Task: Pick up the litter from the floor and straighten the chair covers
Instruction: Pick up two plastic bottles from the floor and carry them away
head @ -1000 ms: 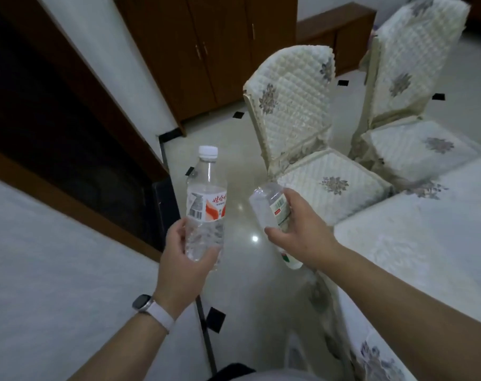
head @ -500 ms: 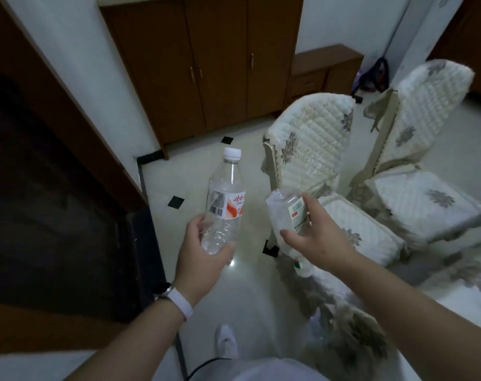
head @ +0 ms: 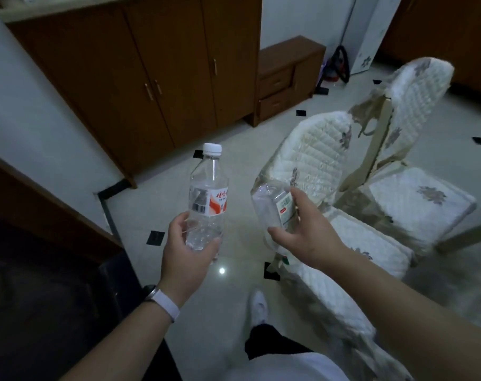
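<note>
Both of our hands are closed around bottles, two bottles in all, one per grip. Our left hand (head: 188,255) wraps the lower body of a clear plastic bottle (head: 208,200) that stands upright, with a white cap (head: 212,148) on top and a red-and-white label around the middle. Our right hand (head: 308,237) clasps a second clear bottle (head: 271,209), this one tilted with its base up and away from us; its label shows a barcode and a red patch, and its lower end is hidden behind the palm. Both are held in the air above the pale tiled floor (head: 233,149), near each other but apart.

We count two chairs to the right, each in a quilted cream cover with grey flower motifs. The nearer chair (head: 316,160) stands just behind our right hand. On the farther chair (head: 415,105) the back cover hangs loose, with its wooden frame exposed along one edge.

One white band (head: 164,303) sits on our left wrist. One white shoe (head: 258,303) shows on the floor below our hands. Across the room stand a tall brown cabinet (head: 151,72) and one low brown drawer unit (head: 286,78).
</note>
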